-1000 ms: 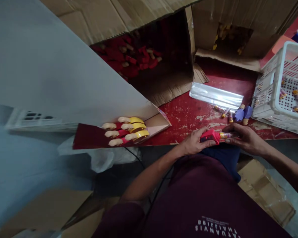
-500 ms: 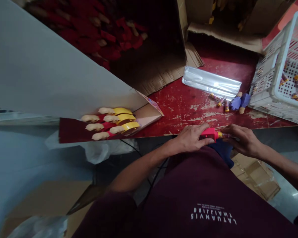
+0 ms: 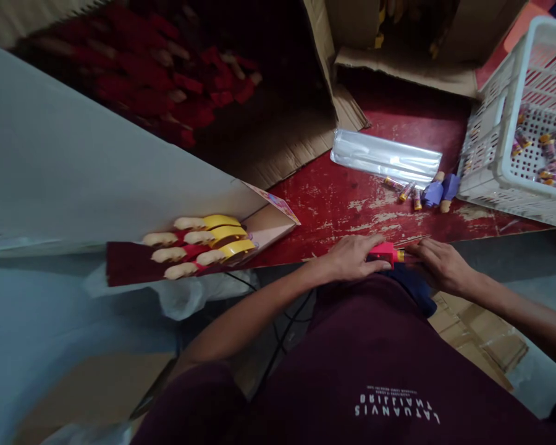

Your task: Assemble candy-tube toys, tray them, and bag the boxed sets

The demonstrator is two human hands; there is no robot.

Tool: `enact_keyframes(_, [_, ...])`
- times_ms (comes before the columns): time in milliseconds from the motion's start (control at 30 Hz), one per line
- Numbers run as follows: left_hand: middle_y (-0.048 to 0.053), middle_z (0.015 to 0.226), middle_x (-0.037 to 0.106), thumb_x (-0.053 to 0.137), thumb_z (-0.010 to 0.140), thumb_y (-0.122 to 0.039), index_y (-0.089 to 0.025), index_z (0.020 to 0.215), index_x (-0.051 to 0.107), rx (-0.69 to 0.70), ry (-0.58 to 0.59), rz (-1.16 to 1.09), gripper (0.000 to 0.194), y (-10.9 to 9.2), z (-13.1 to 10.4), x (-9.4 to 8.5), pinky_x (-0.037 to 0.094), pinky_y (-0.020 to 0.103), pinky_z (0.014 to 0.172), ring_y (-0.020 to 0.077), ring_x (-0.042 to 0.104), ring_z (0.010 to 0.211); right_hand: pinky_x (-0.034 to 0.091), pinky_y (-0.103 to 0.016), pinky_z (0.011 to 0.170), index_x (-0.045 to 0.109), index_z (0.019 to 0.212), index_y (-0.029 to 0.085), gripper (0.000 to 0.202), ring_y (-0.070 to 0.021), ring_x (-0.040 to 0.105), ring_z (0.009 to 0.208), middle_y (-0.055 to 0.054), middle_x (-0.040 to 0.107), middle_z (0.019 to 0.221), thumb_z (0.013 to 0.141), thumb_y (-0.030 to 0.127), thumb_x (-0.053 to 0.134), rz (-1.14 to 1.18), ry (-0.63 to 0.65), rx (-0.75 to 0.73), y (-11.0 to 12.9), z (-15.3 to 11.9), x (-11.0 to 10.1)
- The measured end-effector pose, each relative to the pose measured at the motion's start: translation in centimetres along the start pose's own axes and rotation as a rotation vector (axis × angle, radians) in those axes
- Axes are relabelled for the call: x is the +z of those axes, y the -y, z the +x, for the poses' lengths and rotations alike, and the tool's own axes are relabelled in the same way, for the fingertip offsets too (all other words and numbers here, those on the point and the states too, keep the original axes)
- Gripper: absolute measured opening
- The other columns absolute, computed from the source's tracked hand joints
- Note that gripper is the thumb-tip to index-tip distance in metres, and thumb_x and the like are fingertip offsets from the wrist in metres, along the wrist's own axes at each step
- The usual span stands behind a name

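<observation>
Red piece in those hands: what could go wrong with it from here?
The left hand holds the red piece right by the near edge of the table, so a slip might drop it off. The right hand grips the yellow-ended tube meeting it; uneven pressure could perhaps knock the two out of line. Beyond, the loose tubes could roll if bumped.

left hand (image 3: 351, 258): gripping red piece (image 3: 382, 252) | right hand (image 3: 440, 266): yellow-ended tube (image 3: 401, 256) | white crate (image 3: 484, 176): right
</observation>
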State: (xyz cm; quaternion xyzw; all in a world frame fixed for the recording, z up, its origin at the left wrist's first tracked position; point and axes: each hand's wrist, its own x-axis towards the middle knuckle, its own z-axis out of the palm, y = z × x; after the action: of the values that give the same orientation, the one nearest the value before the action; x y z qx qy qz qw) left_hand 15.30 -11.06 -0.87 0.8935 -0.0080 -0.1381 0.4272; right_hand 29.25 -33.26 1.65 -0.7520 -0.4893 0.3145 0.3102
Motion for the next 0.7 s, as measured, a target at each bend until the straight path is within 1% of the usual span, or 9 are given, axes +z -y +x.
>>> enact_keyframes(133, [0.01, 0.101, 0.069, 0.063, 0.092, -0.044, -0.019, 0.106, 0.066, 0.072, -0.064, 0.056, 0.029, -0.1, 0.2, 0.0, 0.047, 0.034, 0.082, 0.026, 0.066, 0.092, 0.034, -0.025, 0.042, 0.062, 0.078, 0.018, 0.062, -0.0111, 0.033, 0.041, 0.005, 0.037, 0.05, 0.102, 0.068, 0.034, 0.386, 0.201, 0.402, -0.2, 0.3, 1.0])
enact_keyframes(200, [0.01, 0.099, 0.069, 0.065, 0.09, -0.045, -0.02, 0.104, 0.066, 0.05, -0.041, 0.043, 0.029, 0.4, 0.4, 0.1, 0.047, 0.034, 0.081, 0.0261, 0.066, 0.09, 0.037, -0.026, 0.043, 0.065, 0.081, 0.018, 0.059, -0.0118, 0.036, 0.043, 0.004, 0.041, 0.052, 0.099, 0.069, 0.04, 0.357, 0.173, 0.372, -0.4, 0.5, 1.3])
enact_keyframes(300, [0.007, 0.091, 0.069, 0.069, 0.086, -0.053, -0.022, 0.104, 0.067, -0.012, -0.012, -0.056, 0.035, 1.3, 0.8, 0.2, 0.048, 0.034, 0.078, 0.0265, 0.066, 0.085, 0.049, -0.032, 0.063, 0.071, 0.095, 0.019, 0.046, -0.0187, 0.057, 0.068, -0.007, 0.064, 0.078, 0.093, 0.063, 0.06, 0.108, -0.072, 0.076, -0.6, 0.9, 1.2])
enact_keyframes(367, [0.007, 0.088, 0.069, 0.069, 0.085, -0.055, -0.023, 0.104, 0.067, -0.02, -0.024, -0.098, 0.037, 1.5, 0.8, 0.1, 0.048, 0.034, 0.079, 0.0268, 0.066, 0.084, 0.05, -0.034, 0.069, 0.072, 0.099, 0.02, 0.042, -0.0206, 0.059, 0.075, -0.009, 0.067, 0.084, 0.093, 0.06, 0.062, 0.078, -0.105, -0.008, -0.6, 0.9, 1.3])
enact_keyframes(433, [0.008, 0.092, 0.069, 0.067, 0.087, -0.053, -0.023, 0.106, 0.066, 0.003, -0.035, -0.06, 0.036, 1.1, 0.5, 0.1, 0.048, 0.035, 0.083, 0.0276, 0.067, 0.089, 0.047, -0.03, 0.061, 0.07, 0.091, 0.02, 0.043, -0.0168, 0.055, 0.064, -0.004, 0.062, 0.073, 0.094, 0.061, 0.058, 0.238, -0.027, 0.123, -0.5, 0.9, 1.6])
enact_keyframes(533, [0.01, 0.103, 0.07, 0.063, 0.092, -0.049, -0.021, 0.111, 0.066, 0.047, -0.027, 0.039, 0.034, 0.5, 0.2, 0.1, 0.047, 0.034, 0.087, 0.0275, 0.066, 0.096, 0.029, -0.024, 0.044, 0.063, 0.081, 0.019, 0.053, -0.0093, 0.032, 0.044, 0.006, 0.041, 0.053, 0.093, 0.07, 0.054, 0.556, 0.163, 0.477, -0.4, 1.0, 1.9])
enact_keyframes(567, [0.01, 0.105, 0.07, 0.062, 0.092, -0.049, -0.021, 0.112, 0.066, 0.053, -0.021, 0.05, 0.034, 0.6, 0.2, 0.2, 0.047, 0.034, 0.087, 0.0272, 0.066, 0.096, 0.024, -0.024, 0.043, 0.062, 0.08, 0.019, 0.056, -0.0084, 0.027, 0.043, 0.007, 0.037, 0.051, 0.092, 0.073, 0.053, 0.6, 0.21, 0.534, -0.4, 1.1, 1.9])
enact_keyframes(633, [0.01, 0.107, 0.07, 0.062, 0.092, -0.052, -0.022, 0.114, 0.065, 0.042, -0.012, 0.036, 0.037, 1.5, 0.6, 0.7, 0.047, 0.035, 0.087, 0.0277, 0.066, 0.097, 0.027, -0.024, 0.045, 0.063, 0.082, 0.019, 0.057, -0.0096, 0.033, 0.046, 0.005, 0.044, 0.054, 0.091, 0.074, 0.053, 0.505, 0.222, 0.49, -0.8, 1.5, 1.6])
enact_keyframes(700, [0.011, 0.111, 0.07, 0.064, 0.09, -0.055, -0.022, 0.117, 0.065, -0.018, -0.025, 0.012, 0.042, 3.5, 1.3, 1.2, 0.048, 0.037, 0.09, 0.03, 0.066, 0.102, 0.04, -0.028, 0.057, 0.068, 0.089, 0.018, 0.054, -0.0151, 0.051, 0.061, -0.003, 0.061, 0.072, 0.094, 0.069, 0.052, 0.22, 0.079, 0.31, -1.8, 2.4, 1.1])
